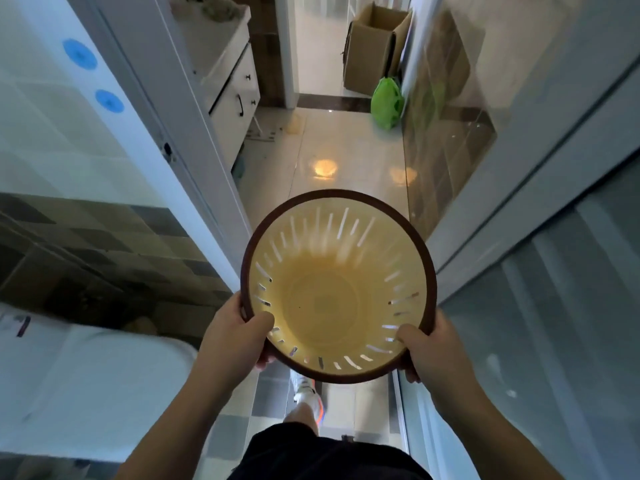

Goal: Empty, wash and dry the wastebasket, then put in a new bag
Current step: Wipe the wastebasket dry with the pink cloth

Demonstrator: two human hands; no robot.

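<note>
I hold a round wastebasket (337,299) in front of me, above the floor, its mouth facing up at the camera. It is pale yellow plastic with slits in its wall and a dark brown rim. Nothing lies inside it and no bag lines it. My left hand (239,332) grips the rim at the lower left, thumb inside. My right hand (427,342) grips the rim at the lower right, thumb inside too. A tied green bag (386,103) stands on the floor ahead by the right wall.
I stand in a narrow doorway between a white door frame (194,140) on the left and a glass sliding door (446,140) on the right. A white vanity cabinet (235,98) is ahead left, a cardboard box (372,46) ahead right. A white appliance (86,386) sits at lower left.
</note>
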